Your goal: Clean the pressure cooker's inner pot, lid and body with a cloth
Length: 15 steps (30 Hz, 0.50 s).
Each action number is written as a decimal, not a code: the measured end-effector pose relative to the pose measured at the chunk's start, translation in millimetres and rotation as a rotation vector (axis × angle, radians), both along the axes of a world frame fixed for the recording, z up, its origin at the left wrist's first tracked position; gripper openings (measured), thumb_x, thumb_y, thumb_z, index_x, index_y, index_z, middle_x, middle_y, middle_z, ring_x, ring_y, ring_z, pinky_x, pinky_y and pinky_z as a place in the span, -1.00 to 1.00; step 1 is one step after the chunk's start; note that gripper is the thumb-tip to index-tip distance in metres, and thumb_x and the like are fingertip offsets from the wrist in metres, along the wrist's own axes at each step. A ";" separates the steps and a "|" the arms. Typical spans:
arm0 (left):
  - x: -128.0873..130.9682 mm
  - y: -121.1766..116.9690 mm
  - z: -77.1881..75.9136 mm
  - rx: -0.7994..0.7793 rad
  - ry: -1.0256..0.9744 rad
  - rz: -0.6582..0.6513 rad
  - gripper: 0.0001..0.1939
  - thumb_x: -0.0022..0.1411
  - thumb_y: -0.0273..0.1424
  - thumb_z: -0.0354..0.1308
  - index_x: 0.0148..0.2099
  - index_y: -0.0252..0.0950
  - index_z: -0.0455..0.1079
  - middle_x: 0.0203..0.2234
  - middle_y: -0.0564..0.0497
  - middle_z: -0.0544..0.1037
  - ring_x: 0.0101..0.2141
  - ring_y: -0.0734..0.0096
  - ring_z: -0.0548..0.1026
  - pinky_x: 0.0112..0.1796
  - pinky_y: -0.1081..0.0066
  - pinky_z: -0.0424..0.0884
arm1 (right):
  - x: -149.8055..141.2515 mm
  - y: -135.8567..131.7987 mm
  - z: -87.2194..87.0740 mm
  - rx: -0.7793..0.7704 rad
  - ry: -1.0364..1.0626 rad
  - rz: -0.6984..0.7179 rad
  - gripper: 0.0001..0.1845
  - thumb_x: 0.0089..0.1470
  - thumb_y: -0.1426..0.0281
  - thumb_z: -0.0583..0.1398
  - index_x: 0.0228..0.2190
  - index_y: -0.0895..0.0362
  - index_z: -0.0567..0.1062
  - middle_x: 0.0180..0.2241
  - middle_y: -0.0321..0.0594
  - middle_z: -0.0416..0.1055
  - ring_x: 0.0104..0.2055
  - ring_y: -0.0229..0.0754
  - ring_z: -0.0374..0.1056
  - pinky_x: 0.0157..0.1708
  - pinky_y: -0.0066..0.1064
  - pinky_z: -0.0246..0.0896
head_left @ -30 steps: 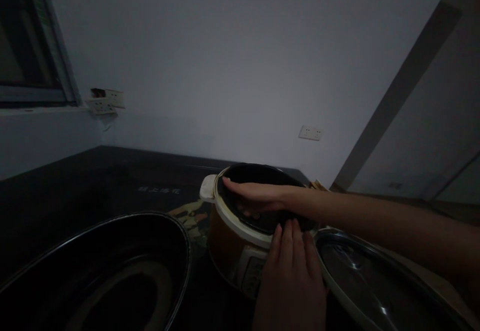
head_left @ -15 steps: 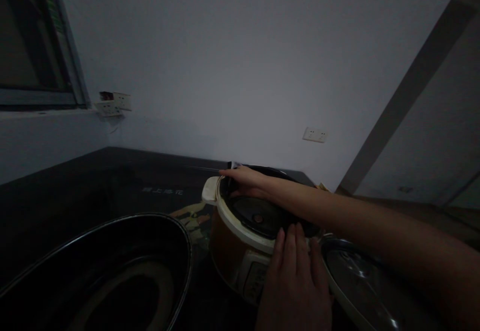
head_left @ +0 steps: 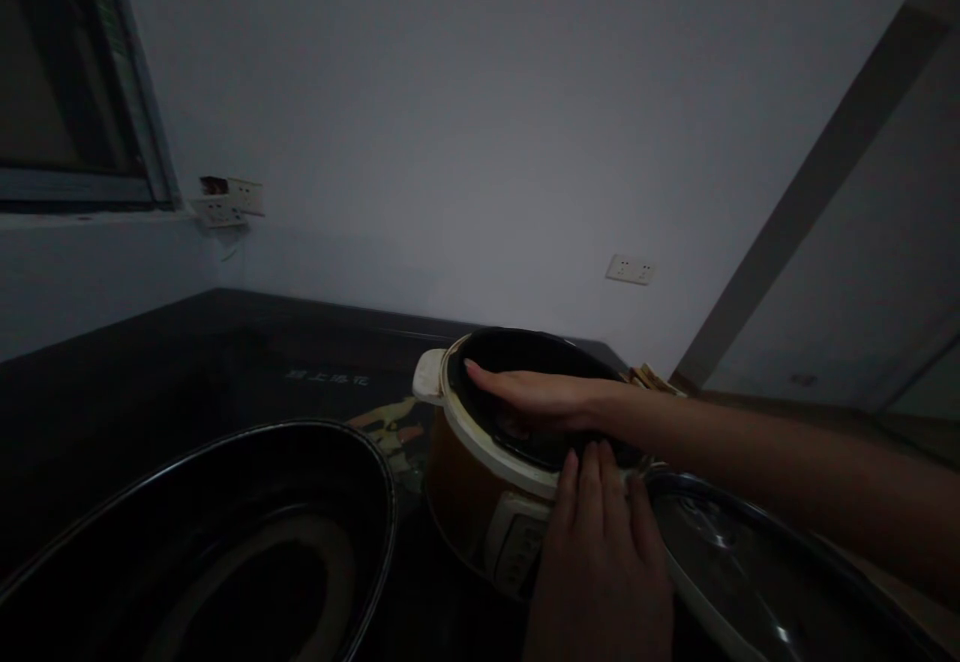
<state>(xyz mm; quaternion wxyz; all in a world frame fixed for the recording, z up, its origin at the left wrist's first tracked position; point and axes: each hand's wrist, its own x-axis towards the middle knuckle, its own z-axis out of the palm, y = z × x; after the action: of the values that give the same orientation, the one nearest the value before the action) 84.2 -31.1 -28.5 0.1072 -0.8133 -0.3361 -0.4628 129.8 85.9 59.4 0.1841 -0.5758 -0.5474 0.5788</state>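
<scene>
Head | cooker (head_left: 459, 490) upright, handle (head_left: 429, 376) leftward | left hand (head_left: 604, 562) flat on rim (head_left: 517, 463); right hand (head_left: 540, 398) inside, grip unclear

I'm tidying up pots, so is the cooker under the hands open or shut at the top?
Open: the cooker shows its dark inside behind the right hand, with no lid across it.

Kitchen, by the cookware; probably in a home, though the dim light makes that less sure. Landmark: a round brown-and-white electric cooker with a black interior (head_left: 461, 477). Left of cooker: a wide, round black pan with a thin pale rim line (head_left: 247, 552). Right of cooker: a round, clear, domed lid (head_left: 750, 562). Beneath cooker: a glossy black flat worktop (head_left: 247, 342). Behind cooker: a plain pale wall (head_left: 450, 122) with a white rectangular double socket (head_left: 631, 269).
</scene>
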 end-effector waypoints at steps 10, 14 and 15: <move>1.9 1.6 -7.2 0.055 0.002 0.005 -0.64 0.24 -0.25 0.14 -0.03 -0.39 0.46 0.03 -0.31 0.50 0.06 0.04 0.46 -0.03 0.13 0.50 | 22.9 2.8 -15.0 -0.140 -0.044 0.169 -0.35 0.09 -0.19 -0.01 -0.42 0.17 0.40 -0.61 -0.40 0.17 -0.63 -0.37 -0.09 -0.66 -0.50 -0.10; 1.4 1.3 -7.2 0.061 0.010 0.020 -0.70 0.25 -0.34 0.11 -0.03 -0.40 0.46 0.02 -0.31 0.51 0.05 0.05 0.47 -0.03 0.11 0.50 | -0.8 32.3 -23.0 -0.043 0.046 0.011 -0.31 0.13 -0.18 -0.07 -0.22 0.17 0.43 -0.43 -0.25 0.35 -0.57 -0.35 0.10 -0.54 -0.49 0.18; -0.4 2.0 -5.5 0.062 0.014 0.026 -0.71 0.26 -0.38 0.09 -0.04 -0.40 0.46 0.02 -0.30 0.51 0.05 0.06 0.47 -0.03 0.12 0.50 | -2.5 40.9 -23.4 -0.021 0.070 -0.041 -0.31 0.15 -0.17 -0.09 -0.16 0.16 0.41 -0.35 -0.19 0.40 -0.53 -0.32 0.17 -0.50 -0.45 0.25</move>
<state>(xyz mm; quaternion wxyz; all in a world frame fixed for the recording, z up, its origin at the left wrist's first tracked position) 83.9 -29.2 -34.1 0.1408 -0.8083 -0.3314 -0.4658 127.3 126.8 36.0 0.2090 -0.5683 -0.5226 0.6002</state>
